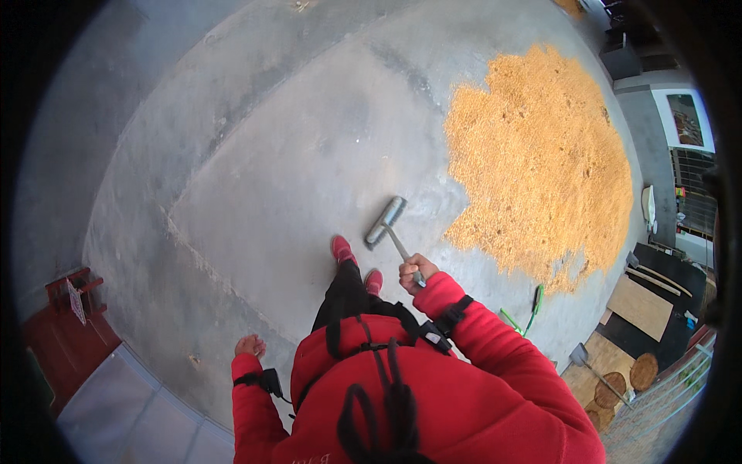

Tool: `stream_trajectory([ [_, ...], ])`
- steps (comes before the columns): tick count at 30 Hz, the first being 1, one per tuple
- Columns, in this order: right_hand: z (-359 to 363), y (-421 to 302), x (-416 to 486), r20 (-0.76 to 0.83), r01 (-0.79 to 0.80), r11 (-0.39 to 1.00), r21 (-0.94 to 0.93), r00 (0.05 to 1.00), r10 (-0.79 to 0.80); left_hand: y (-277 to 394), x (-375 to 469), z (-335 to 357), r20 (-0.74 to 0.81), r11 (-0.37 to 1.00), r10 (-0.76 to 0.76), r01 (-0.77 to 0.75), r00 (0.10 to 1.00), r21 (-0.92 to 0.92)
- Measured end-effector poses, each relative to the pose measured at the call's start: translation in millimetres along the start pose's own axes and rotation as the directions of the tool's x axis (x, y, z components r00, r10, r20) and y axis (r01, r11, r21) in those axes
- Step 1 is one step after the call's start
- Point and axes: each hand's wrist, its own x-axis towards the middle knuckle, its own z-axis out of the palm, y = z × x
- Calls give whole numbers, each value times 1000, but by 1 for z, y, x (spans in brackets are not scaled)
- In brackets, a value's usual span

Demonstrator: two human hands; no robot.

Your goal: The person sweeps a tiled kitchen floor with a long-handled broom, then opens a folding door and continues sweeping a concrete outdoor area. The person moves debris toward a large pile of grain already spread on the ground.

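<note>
My right hand is closed around the handle of a short brush with a wide, grey bristled head. The brush head is ahead of my shoes, over the grey concrete floor; whether it touches the floor I cannot tell. To the right of it lies a broad, uneven spread of yellow-orange grain with small dark bits in it. My left hand hangs at my left side, fingers loosely curled, with nothing seen in it.
Green-handled tools lie below the grain. At the right are a board, a shovel, round brown woven-looking discs and a pale-blue railing. A dark red wooden object stands at the left, beside a grey panelled surface.
</note>
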Motion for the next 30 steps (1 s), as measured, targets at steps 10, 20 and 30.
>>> stream_trajectory([
  [10,22,-41,-33,278,136,991,16,951,-135,28,10,14,88,992,109,-102,990,-77],
  [20,34,-52,-52,-231,380,865,-327,855,-464,46,21,27,124,968,145,-115,982,-223],
  [30,84,-85,4,-40,111,946,-304,991,-129,-42,-13,24,-100,955,-21,-9,995,-297],
])
